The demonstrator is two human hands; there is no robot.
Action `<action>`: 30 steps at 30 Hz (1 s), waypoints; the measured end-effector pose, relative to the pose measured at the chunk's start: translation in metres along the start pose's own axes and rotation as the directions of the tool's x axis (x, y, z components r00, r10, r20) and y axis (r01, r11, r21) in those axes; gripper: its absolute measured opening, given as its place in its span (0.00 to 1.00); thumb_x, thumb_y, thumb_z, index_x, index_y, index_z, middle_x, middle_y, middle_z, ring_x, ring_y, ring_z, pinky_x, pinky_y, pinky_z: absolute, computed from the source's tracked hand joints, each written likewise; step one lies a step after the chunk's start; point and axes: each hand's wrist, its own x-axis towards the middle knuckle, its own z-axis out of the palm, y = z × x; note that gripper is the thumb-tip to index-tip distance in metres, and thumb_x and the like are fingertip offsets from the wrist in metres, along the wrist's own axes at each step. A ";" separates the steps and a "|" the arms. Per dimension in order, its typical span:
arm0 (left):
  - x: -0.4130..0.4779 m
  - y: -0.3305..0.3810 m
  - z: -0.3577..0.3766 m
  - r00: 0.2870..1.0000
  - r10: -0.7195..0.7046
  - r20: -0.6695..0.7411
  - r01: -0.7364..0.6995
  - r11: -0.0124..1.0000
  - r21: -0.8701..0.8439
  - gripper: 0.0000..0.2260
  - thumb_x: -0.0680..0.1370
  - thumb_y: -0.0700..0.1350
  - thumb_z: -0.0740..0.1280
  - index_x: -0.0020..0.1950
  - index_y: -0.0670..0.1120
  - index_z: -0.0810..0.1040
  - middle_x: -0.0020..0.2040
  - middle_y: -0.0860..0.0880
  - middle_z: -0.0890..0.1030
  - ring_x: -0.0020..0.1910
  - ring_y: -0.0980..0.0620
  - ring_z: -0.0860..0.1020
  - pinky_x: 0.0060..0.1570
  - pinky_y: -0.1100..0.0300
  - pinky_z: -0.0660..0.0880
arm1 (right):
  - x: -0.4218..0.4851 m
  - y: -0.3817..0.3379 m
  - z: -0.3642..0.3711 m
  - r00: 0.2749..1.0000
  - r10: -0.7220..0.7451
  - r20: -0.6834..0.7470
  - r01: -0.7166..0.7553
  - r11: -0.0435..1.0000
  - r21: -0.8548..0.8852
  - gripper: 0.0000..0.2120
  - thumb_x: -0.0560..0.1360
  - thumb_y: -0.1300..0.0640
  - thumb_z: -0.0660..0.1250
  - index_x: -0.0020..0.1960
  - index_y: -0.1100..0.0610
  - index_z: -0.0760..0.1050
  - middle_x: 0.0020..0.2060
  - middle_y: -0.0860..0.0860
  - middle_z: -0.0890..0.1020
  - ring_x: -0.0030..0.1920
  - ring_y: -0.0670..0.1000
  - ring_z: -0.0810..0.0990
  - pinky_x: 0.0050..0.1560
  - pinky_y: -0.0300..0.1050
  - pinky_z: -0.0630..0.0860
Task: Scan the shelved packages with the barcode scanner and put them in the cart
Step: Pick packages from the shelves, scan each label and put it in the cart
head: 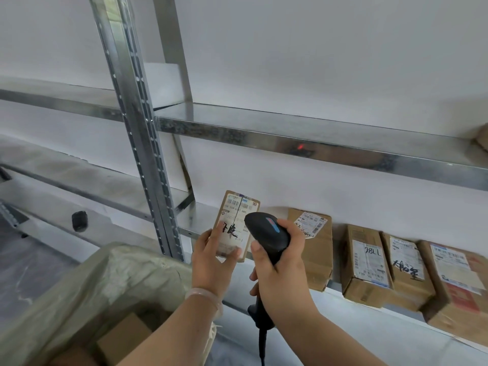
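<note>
1. 1 small flat brown cardboard package point(235, 226) is at the scanning step, held up before the grey steel shelf point(192, 220); 4 brown boxes point(364, 262) wait there.
2. Next, probably: aim at its barcode, then drop it into the plastic-lined cart point(87, 281).
3. Left hand point(211, 257) pinches the package's lower end; right hand point(280, 262) wraps round the black handheld barcode scanner point(266, 233).

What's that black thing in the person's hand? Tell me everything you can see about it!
It is a barcode scanner, black and plastic-looking, shaped like a small pistol. Its rounded head has a blue and red strip on top. The right hand grips its handle, fingers curled round it, and a dark cable hangs from the bottom end. It stands upright, its head close by the labelled small package that the left hand holds up.
</note>
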 end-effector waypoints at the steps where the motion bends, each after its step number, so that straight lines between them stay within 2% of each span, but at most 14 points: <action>1: -0.002 -0.001 -0.003 1.000 -0.011 -0.001 0.011 1.000 0.000 0.32 0.74 0.42 0.75 0.75 0.56 0.66 0.65 0.50 0.69 0.62 0.48 0.74 0.63 0.51 0.76 | -0.001 0.001 0.003 1.000 0.006 -0.002 -0.006 1.000 -0.012 0.24 0.78 0.53 0.66 0.54 0.25 0.59 0.45 0.44 0.79 0.38 0.49 0.80 0.41 0.56 0.82; 4: -0.008 -0.006 -0.013 1.000 -0.020 -0.023 0.020 1.000 0.006 0.32 0.74 0.41 0.75 0.75 0.55 0.67 0.66 0.49 0.70 0.63 0.49 0.74 0.64 0.51 0.76 | -0.006 0.001 0.014 1.000 0.013 -0.003 -0.013 0.999 -0.036 0.23 0.77 0.51 0.67 0.56 0.27 0.59 0.49 0.48 0.79 0.43 0.51 0.81 0.46 0.60 0.81; 6: -0.012 -0.009 -0.022 0.999 -0.022 -0.040 0.023 0.999 0.032 0.32 0.74 0.41 0.75 0.75 0.53 0.68 0.65 0.50 0.71 0.62 0.49 0.74 0.64 0.53 0.75 | -0.010 0.000 0.019 0.999 0.034 0.014 -0.034 0.999 -0.022 0.22 0.77 0.52 0.67 0.56 0.29 0.60 0.46 0.47 0.79 0.37 0.49 0.81 0.41 0.59 0.82; 9: -0.019 -0.011 -0.038 0.997 -0.060 -0.054 0.062 0.997 0.048 0.31 0.74 0.42 0.75 0.75 0.52 0.68 0.62 0.55 0.69 0.60 0.50 0.75 0.61 0.63 0.73 | -0.017 -0.003 0.029 0.997 0.063 0.053 -0.063 0.998 0.005 0.21 0.78 0.54 0.66 0.56 0.30 0.60 0.43 0.46 0.79 0.32 0.49 0.80 0.35 0.56 0.81; 11: -0.024 -0.015 -0.048 0.993 -0.090 -0.073 0.092 0.996 0.024 0.31 0.74 0.42 0.75 0.74 0.54 0.69 0.62 0.55 0.69 0.57 0.49 0.77 0.59 0.65 0.75 | -0.022 -0.003 0.038 0.994 0.069 0.080 -0.069 0.998 -0.008 0.22 0.78 0.54 0.67 0.56 0.31 0.60 0.44 0.48 0.79 0.32 0.49 0.80 0.34 0.56 0.81; 14: -0.031 -0.026 -0.068 0.987 -0.125 -0.100 0.125 0.992 -0.002 0.31 0.74 0.42 0.75 0.74 0.56 0.69 0.65 0.53 0.69 0.55 0.48 0.78 0.61 0.61 0.76 | -0.029 -0.001 0.052 0.986 0.078 0.150 -0.076 0.997 -0.019 0.21 0.77 0.56 0.67 0.59 0.35 0.63 0.43 0.46 0.80 0.33 0.52 0.81 0.33 0.57 0.81; 16: -0.037 -0.035 -0.084 0.984 -0.132 -0.124 0.135 0.991 0.021 0.31 0.74 0.42 0.75 0.74 0.57 0.68 0.64 0.53 0.70 0.53 0.51 0.78 0.60 0.64 0.76 | -0.034 0.001 0.062 0.971 0.088 0.223 -0.077 0.995 -0.056 0.20 0.77 0.56 0.67 0.60 0.38 0.64 0.42 0.45 0.80 0.35 0.54 0.82 0.34 0.58 0.81; 18: -0.046 -0.042 -0.103 0.972 -0.184 -0.147 0.192 0.980 0.041 0.32 0.74 0.43 0.75 0.74 0.58 0.67 0.65 0.53 0.69 0.50 0.54 0.77 0.59 0.65 0.76 | -0.040 0.004 0.073 0.951 0.106 0.290 -0.085 0.993 -0.085 0.20 0.77 0.56 0.67 0.60 0.38 0.64 0.44 0.46 0.79 0.37 0.54 0.83 0.32 0.55 0.81; 20: -0.059 -0.054 -0.126 0.951 -0.250 -0.180 0.267 0.961 0.074 0.31 0.74 0.44 0.75 0.74 0.57 0.68 0.67 0.52 0.68 0.51 0.53 0.78 0.61 0.56 0.76 | -0.046 0.009 0.084 0.926 0.114 0.361 -0.073 0.989 -0.126 0.20 0.78 0.55 0.67 0.59 0.35 0.63 0.47 0.44 0.78 0.37 0.51 0.83 0.31 0.50 0.81; 24: -0.095 -0.090 -0.177 0.927 -0.316 -0.202 0.359 0.905 0.227 0.32 0.73 0.47 0.75 0.75 0.57 0.68 0.69 0.50 0.68 0.65 0.48 0.71 0.69 0.48 0.70 | -0.059 0.020 0.108 0.847 0.160 0.507 -0.058 0.976 -0.211 0.21 0.78 0.54 0.67 0.62 0.36 0.61 0.53 0.44 0.76 0.38 0.45 0.83 0.33 0.45 0.81; 27: -0.132 -0.110 -0.212 0.875 -0.427 -0.227 0.478 0.835 0.273 0.31 0.74 0.49 0.75 0.75 0.59 0.67 0.69 0.49 0.68 0.66 0.49 0.69 0.70 0.49 0.68 | -0.068 0.031 0.129 0.782 0.211 0.586 -0.060 0.962 -0.265 0.22 0.78 0.53 0.67 0.64 0.37 0.60 0.52 0.42 0.75 0.38 0.47 0.84 0.32 0.47 0.82; 30: -0.168 -0.123 -0.238 0.831 -0.501 -0.242 0.555 0.779 0.292 0.31 0.74 0.47 0.74 0.75 0.58 0.66 0.68 0.50 0.67 0.63 0.53 0.67 0.71 0.54 0.67 | -0.077 0.041 0.148 0.745 0.233 0.626 -0.063 0.957 -0.282 0.22 0.78 0.54 0.67 0.62 0.37 0.61 0.51 0.46 0.78 0.36 0.46 0.84 0.30 0.43 0.80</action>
